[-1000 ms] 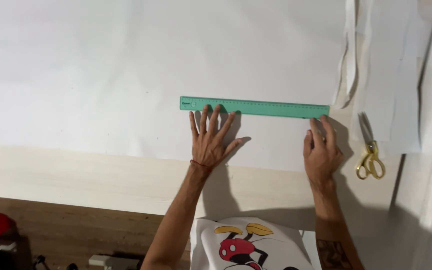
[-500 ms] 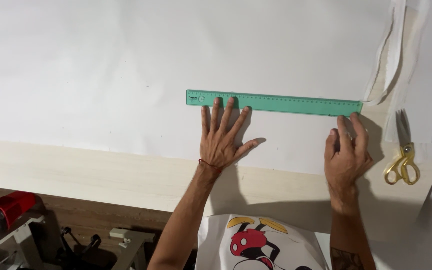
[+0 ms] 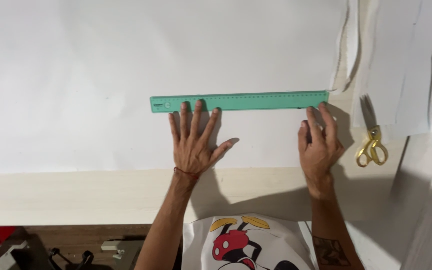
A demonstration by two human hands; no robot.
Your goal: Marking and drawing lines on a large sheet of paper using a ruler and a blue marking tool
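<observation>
A long, flat, translucent green plastic ruler [image 3: 239, 101] lay level across a large sheet of white paper [image 3: 101, 75] that covered most of a pale wooden table [image 3: 76, 195]. The left hand [image 3: 194, 142] rested palm down on the paper with its fingers spread wide, the fingertips [image 3: 198, 105] of the longer ones touching the ruler's lower edge near its left end; it gripped nothing, and a thin red thread bracelet [image 3: 186, 173] circled the wrist. The right hand [image 3: 320, 145] lay flat near the ruler's right end, fingers close together and pointed up, their tips reaching the ruler's lower right corner; it also held nothing. Both hands pressed against the paper just below the ruler. To the right, apart from the right hand, a pair of scissors with gold-coloured handles [image 3: 371, 142] lay on the table with the blades pointing away from the person, partly over narrower strips of white paper [image 3: 401, 65]. At the bottom edge, the person's white shirt with a red and yellow cartoon print [image 3: 246, 245] was visible.
</observation>
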